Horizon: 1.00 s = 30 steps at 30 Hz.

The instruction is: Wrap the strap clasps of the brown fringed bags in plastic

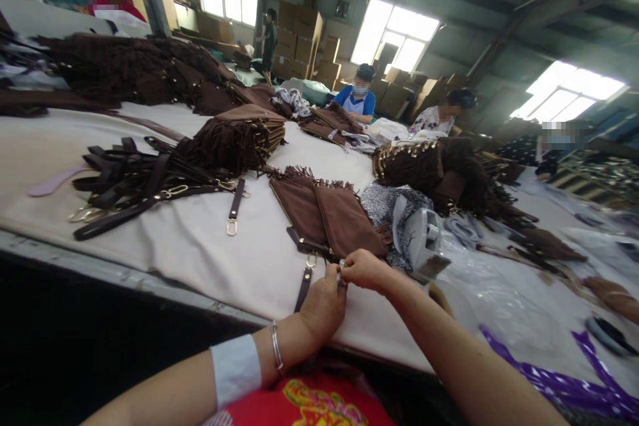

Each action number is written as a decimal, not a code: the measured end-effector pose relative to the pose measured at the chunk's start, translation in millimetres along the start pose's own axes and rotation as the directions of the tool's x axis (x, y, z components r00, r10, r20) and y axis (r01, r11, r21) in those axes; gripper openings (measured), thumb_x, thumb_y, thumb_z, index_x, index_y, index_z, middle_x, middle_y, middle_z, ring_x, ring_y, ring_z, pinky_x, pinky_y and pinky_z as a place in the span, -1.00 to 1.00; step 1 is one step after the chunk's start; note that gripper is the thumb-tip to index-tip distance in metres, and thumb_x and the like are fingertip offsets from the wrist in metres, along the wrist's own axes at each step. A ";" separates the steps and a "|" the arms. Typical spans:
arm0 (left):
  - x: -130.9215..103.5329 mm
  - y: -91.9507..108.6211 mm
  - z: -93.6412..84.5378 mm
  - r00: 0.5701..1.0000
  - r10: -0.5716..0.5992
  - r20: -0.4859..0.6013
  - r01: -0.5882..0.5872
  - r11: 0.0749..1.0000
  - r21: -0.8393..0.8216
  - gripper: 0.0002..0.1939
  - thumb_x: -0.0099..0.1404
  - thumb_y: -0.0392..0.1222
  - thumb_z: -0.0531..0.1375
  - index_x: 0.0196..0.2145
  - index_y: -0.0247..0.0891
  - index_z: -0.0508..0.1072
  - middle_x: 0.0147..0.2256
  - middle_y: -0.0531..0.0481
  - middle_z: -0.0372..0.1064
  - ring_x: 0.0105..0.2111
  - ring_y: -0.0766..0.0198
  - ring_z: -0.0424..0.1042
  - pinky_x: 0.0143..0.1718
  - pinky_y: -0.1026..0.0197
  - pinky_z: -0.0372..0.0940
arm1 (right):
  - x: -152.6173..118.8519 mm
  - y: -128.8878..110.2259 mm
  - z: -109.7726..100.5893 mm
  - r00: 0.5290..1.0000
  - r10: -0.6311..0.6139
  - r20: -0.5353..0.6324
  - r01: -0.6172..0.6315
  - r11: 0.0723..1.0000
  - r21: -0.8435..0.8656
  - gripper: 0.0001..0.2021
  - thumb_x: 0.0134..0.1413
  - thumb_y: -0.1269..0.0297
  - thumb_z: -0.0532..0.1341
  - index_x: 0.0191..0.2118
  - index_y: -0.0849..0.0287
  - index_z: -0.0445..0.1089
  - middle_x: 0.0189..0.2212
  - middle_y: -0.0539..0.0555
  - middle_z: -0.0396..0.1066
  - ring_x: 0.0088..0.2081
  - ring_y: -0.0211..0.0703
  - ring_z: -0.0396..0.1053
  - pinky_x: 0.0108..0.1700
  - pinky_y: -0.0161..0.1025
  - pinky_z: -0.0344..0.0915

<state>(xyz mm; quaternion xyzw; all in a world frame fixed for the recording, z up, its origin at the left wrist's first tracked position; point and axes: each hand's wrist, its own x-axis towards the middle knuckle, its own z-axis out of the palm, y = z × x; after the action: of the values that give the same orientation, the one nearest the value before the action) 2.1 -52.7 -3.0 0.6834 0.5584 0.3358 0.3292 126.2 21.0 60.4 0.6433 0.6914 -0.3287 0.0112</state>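
Note:
My left hand (323,306) and my right hand (367,271) meet at the table's near side, fingers of both closed in a pinch. Between them shows a small whitish, shiny bit (341,271), too small to name. Just beyond lie two brown fringed zip pouches (344,223), one overlapping the other. A dark wrist strap (303,289) with a gold clasp (311,259) extends from the pouches' near corner, beside my left hand. Farther left, a short strap piece (235,203) with a gold clip lies alone on the pale cloth.
Dark straps (130,180) with gold clips lie heaped at left. Stacks of fringed pouches (234,140) stand behind and at right (434,166). A tape dispenser (424,243) and clear plastic (509,293) are right of my hands. Several people sit or stand farther back, one in blue (355,100).

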 end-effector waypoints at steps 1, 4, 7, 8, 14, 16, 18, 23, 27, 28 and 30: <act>0.1 -0.5 0.4 1.000 -0.013 0.000 0.013 1.000 0.012 -0.79 0.37 -0.22 -0.01 -0.06 -0.26 0.24 -0.28 -0.16 0.48 -0.26 0.09 0.49 -0.26 0.14 0.27 | -0.3 0.2 -0.1 1.000 -0.004 -0.002 0.004 1.000 0.002 -0.87 -0.19 0.33 0.21 -0.61 0.22 0.42 -0.77 -0.08 0.20 -0.69 -0.37 0.11 -0.65 -0.38 -0.07; 0.5 1.1 -0.9 0.999 -0.047 0.000 0.047 0.998 0.029 -0.87 0.35 -0.24 0.00 -0.17 -0.24 0.28 -0.32 -0.14 0.47 -0.29 0.10 0.48 -0.28 0.15 0.24 | -2.2 0.8 -0.9 1.000 -0.020 -0.012 0.020 1.000 0.011 -0.86 -0.17 0.32 0.21 -0.62 0.23 0.43 -0.75 -0.06 0.24 -0.69 -0.37 0.13 -0.65 -0.38 -0.06; 2.2 4.0 -4.7 0.998 -0.064 0.014 0.064 0.998 -0.017 -0.89 0.36 -0.23 0.00 -0.24 -0.21 0.31 -0.38 -0.08 0.45 -0.34 0.15 0.46 -0.32 0.18 0.21 | -6.3 1.9 -3.1 0.999 -0.043 -0.019 0.043 0.999 0.027 -0.83 -0.15 0.32 0.19 -0.62 0.24 0.45 -0.75 -0.04 0.29 -0.69 -0.36 0.16 -0.65 -0.38 -0.04; 3.2 4.6 -6.1 0.998 -0.065 0.017 0.066 0.997 -0.044 -0.89 0.36 -0.23 0.00 -0.27 -0.20 0.32 -0.40 -0.07 0.44 -0.36 0.17 0.45 -0.33 0.19 0.21 | -8.4 2.4 -3.9 0.998 -0.056 -0.019 0.057 0.998 0.033 -0.83 -0.14 0.34 0.18 -0.61 0.23 0.46 -0.74 -0.03 0.31 -0.68 -0.35 0.18 -0.64 -0.38 -0.03; 9.9 4.0 -11.1 0.998 -0.064 0.001 0.063 0.988 -0.143 -0.82 0.31 -0.28 0.03 -0.42 -0.20 0.35 -0.45 0.02 0.40 -0.42 0.28 0.39 -0.34 0.25 0.18 | -26.2 5.6 -2.1 0.989 -0.129 -0.076 0.132 0.990 0.041 -0.78 -0.11 0.37 0.14 -0.64 0.18 0.48 -0.70 -0.03 0.38 -0.65 -0.33 0.20 -0.58 -0.34 0.03; 10.8 4.5 -11.7 0.998 -0.068 -0.001 0.067 0.985 -0.160 -0.81 0.30 -0.29 0.03 -0.45 -0.20 0.35 -0.47 0.03 0.39 -0.43 0.29 0.38 -0.35 0.26 0.17 | -32.8 6.2 2.6 0.984 -0.131 -0.120 0.136 0.990 0.038 -0.76 -0.08 0.37 0.13 -0.66 0.17 0.46 -0.68 -0.03 0.40 -0.61 -0.31 0.24 -0.53 -0.33 0.05; 11.1 5.3 -12.4 0.997 -0.081 -0.008 0.079 0.981 -0.176 -0.81 0.28 -0.29 0.03 -0.46 -0.21 0.35 -0.48 0.03 0.39 -0.44 0.29 0.38 -0.35 0.26 0.18 | -39.1 6.5 8.5 0.976 -0.137 -0.170 0.146 0.988 0.041 -0.75 -0.05 0.37 0.12 -0.65 0.17 0.43 -0.66 -0.02 0.41 -0.56 -0.27 0.29 -0.48 -0.32 0.07; 11.8 3.8 -12.4 0.994 -0.106 0.001 0.103 0.963 -0.251 -0.83 0.27 -0.26 0.04 -0.46 -0.21 0.37 -0.49 0.03 0.42 -0.44 0.29 0.39 -0.34 0.25 0.22 | -49.6 9.3 24.2 0.941 -0.087 -0.326 0.145 0.977 0.158 -0.83 0.01 0.30 0.14 -0.48 0.16 0.45 -0.59 0.00 0.46 -0.48 -0.20 0.39 -0.38 -0.30 0.17; 13.3 0.9 -8.3 0.976 -0.192 0.104 0.218 0.895 -0.389 -0.85 0.25 -0.18 0.07 -0.44 -0.23 0.37 -0.51 0.05 0.42 -0.56 0.33 0.35 -0.47 0.28 0.22 | -48.9 17.1 35.7 0.911 0.047 -0.409 0.078 0.956 0.283 -0.88 -0.02 0.27 0.19 -0.34 0.19 0.37 -0.61 -0.01 0.44 -0.53 -0.18 0.38 -0.44 -0.30 0.19; 13.7 0.7 -7.1 0.963 -0.223 0.150 0.267 0.859 -0.437 -0.85 0.25 -0.17 0.07 -0.43 -0.23 0.35 -0.52 0.06 0.42 -0.61 0.36 0.31 -0.53 0.29 0.19 | -47.7 19.5 38.5 0.907 0.063 -0.416 0.078 0.947 0.313 -0.89 -0.04 0.27 0.19 -0.36 0.18 0.35 -0.62 -0.01 0.43 -0.54 -0.18 0.37 -0.46 -0.30 0.18; 14.3 1.2 -5.8 0.934 -0.267 0.239 0.356 0.768 -0.532 -0.87 0.24 -0.15 0.06 -0.41 -0.22 0.32 -0.54 0.08 0.40 -0.70 0.40 0.21 -0.64 0.31 0.11 | -44.8 23.8 43.9 0.913 0.106 -0.395 0.070 0.910 0.408 -0.91 -0.07 0.29 0.18 -0.38 0.17 0.33 -0.63 -0.02 0.42 -0.55 -0.19 0.37 -0.49 -0.32 0.17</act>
<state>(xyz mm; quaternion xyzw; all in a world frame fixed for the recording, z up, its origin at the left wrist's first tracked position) 0.2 -38.4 2.5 0.4749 0.5126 0.3749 0.6092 137.3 -40.2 35.1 0.6916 0.5868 -0.3258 -0.2668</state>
